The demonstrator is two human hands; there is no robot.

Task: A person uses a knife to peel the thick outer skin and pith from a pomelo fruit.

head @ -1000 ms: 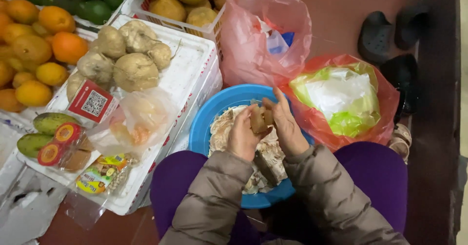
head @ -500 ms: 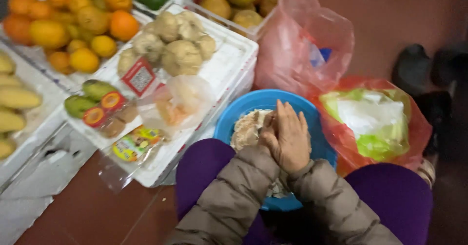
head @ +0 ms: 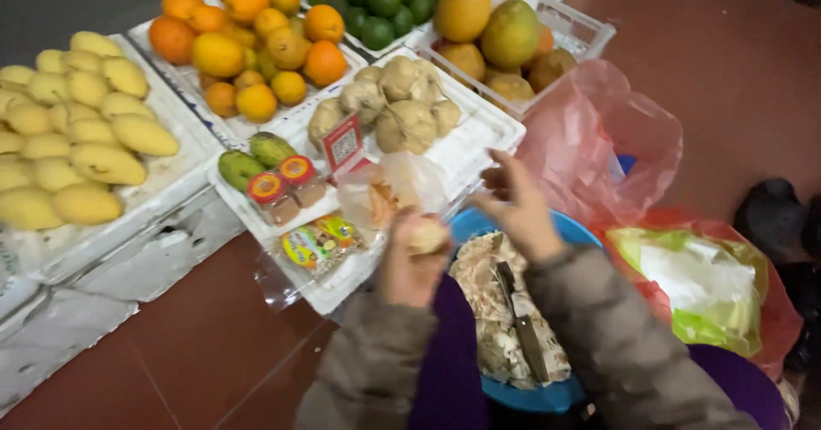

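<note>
My left hand (head: 409,263) is closed around a pale peeled root (head: 425,235), held just left of a blue basin (head: 479,221). My right hand (head: 516,203) hovers above the basin's far rim with fingers apart and nothing in it. The basin sits in my lap and holds a heap of pale peelings (head: 487,302) with a knife (head: 517,319) lying on them. Beyond my hands, a white foam tray (head: 479,135) carries several knobbly brown roots (head: 402,109).
White trays hold yellow mangoes (head: 77,131), oranges (head: 248,45), green limes (head: 376,2) and large mangoes in a clear crate (head: 505,37). A small clear bag (head: 389,191), jars and avocados (head: 256,165) lie near. Red plastic bags (head: 599,139) and a bag with greens (head: 710,285) sit right.
My hands have parted: the left now holds the peeled root alone, the right has lifted away open. The camera swung left, bringing the mangoes and oranges into view.
</note>
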